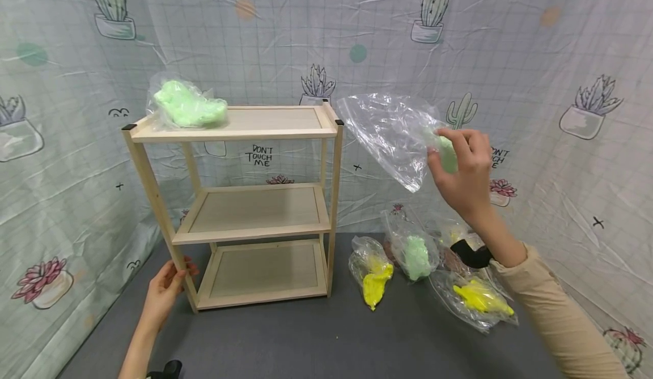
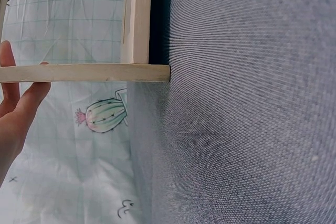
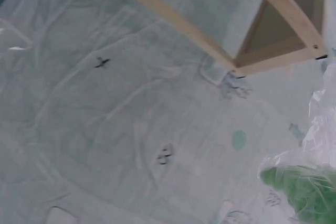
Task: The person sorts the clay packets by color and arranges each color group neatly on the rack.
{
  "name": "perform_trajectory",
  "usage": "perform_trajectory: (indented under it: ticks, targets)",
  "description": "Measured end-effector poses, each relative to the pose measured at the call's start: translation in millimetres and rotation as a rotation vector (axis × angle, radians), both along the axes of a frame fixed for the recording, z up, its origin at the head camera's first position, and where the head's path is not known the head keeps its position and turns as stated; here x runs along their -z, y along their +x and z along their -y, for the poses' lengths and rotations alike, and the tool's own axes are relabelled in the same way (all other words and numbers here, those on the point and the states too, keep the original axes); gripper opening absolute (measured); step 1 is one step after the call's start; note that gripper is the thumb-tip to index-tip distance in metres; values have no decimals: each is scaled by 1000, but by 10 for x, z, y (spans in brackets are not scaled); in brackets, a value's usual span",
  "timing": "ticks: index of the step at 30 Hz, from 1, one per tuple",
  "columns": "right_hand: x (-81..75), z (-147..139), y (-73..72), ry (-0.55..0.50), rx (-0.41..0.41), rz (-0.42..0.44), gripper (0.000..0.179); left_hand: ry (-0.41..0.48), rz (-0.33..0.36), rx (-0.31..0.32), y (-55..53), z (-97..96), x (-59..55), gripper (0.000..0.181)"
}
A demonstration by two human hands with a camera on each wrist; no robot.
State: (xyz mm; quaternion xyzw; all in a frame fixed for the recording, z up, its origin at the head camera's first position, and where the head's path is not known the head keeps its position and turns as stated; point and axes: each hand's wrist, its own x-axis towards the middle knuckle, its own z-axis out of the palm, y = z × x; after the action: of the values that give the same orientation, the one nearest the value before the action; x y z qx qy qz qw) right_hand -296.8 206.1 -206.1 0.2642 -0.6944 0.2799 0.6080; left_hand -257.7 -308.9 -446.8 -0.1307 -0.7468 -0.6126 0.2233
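The fingers of your right hand (image 1: 465, 169) pinch a clear, green-filled bag (image 1: 390, 132) aloft, right of the wooden rack (image 1: 260, 212); your left hand (image 1: 161, 295) grips its left front post (image 1: 158, 214). The backdrop (image 1: 262, 45) reads "DON'T TOUCH ME."

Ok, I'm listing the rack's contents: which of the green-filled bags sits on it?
The bag on the top shelf, at its left end; the right hand holds another bag, and a third bag lies on the table.
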Motion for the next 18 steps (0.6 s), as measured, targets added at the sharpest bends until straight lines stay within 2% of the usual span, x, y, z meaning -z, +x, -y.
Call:
perform_trajectory:
  ticks: [8, 9, 13, 15, 16, 18]
  targets:
    - [-400, 377, 62, -3, -69, -65, 22, 22, -31, 34, -7, 2, 27, 27]
    - [-439, 427, 66, 4, -76, -74, 22, 42, -52, 58, -15, 10, 39, 27]
    - [-562, 613, 71, 26, -83, -88, 21, 48, -62, 65, -18, 17, 56, 26]
    - [-609, 694, 67, 42, -76, -88, 20, 48, -64, 72, -16, 18, 50, 26]
    - [-629, 735, 62, 51, -71, -88, 20, 34, -48, 54, -9, 13, 40, 25]
    - [-669, 815, 49, 80, -54, -89, 20, 44, -53, 67, -10, 14, 32, 26]
